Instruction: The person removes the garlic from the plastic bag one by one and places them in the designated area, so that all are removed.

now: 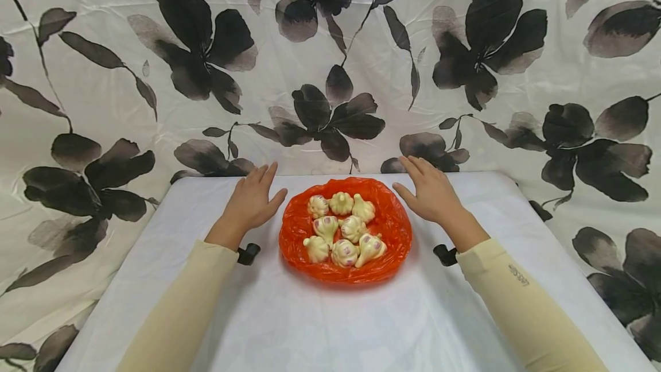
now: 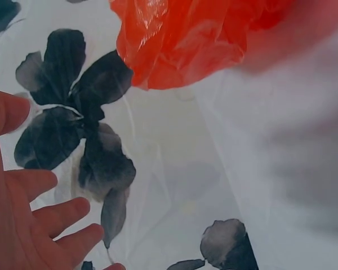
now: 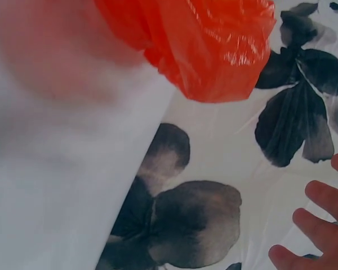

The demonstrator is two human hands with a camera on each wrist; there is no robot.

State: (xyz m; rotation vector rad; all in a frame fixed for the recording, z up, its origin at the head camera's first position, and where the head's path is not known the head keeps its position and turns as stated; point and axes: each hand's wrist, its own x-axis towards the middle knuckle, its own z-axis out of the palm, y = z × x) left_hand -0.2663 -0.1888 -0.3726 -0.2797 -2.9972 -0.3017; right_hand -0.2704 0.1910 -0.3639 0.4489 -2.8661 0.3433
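A red plastic bag (image 1: 396, 234), its mouth spread wide like a shallow bowl, sits at the middle of the table. Several pale garlic bulbs (image 1: 344, 252) with purplish marks lie inside it. To the bag's left, my left hand (image 1: 252, 201) is held with fingers spread, holding nothing. My right hand (image 1: 434, 195) mirrors it on the other side, also spread and holding nothing. Both wrist views show the side of the bag apart from the fingers: the bag (image 2: 180, 45) beyond the left hand (image 2: 36, 225), and the bag (image 3: 219, 50) beyond the right hand (image 3: 324, 225).
A white cloth covers the table (image 1: 330, 326), whose far edge runs just behind the bag. Behind it hangs a pale curtain (image 1: 392, 79) with dark flowers. Black wrist cameras (image 1: 249, 254) sit below both wrists, the right camera (image 1: 445, 255) included.
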